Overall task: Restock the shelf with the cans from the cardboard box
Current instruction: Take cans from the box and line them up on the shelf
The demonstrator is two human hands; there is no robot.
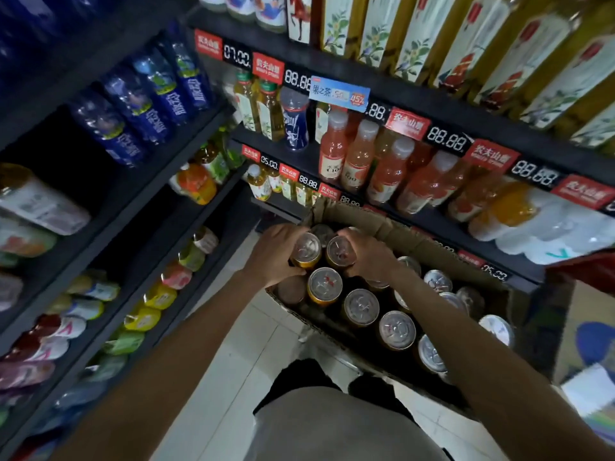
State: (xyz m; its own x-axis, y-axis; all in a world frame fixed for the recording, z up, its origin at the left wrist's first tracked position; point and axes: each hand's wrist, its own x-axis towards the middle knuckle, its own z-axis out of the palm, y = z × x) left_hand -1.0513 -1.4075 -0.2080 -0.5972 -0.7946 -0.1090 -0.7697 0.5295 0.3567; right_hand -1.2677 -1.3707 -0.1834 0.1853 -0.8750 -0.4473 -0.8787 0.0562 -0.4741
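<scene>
An open cardboard box (396, 232) stands in front of me, holding several gold cans with silver tops, such as one can (324, 286) near its front left corner. My left hand (276, 252) is wrapped around a gold can (307, 249) at the box's far left end. Right beside it, my right hand (371, 254) grips a second can (340, 251). Both cans sit a little higher than the others. Dark shelves (429, 224) with bottled drinks rise behind the box.
A second dark shelf unit (186, 214) on the left carries bottles and small colourful cans. Red price tags line the shelf edges. White floor tiles (239, 354) lie between the units. A red object (585, 264) and blue and white items sit at the right.
</scene>
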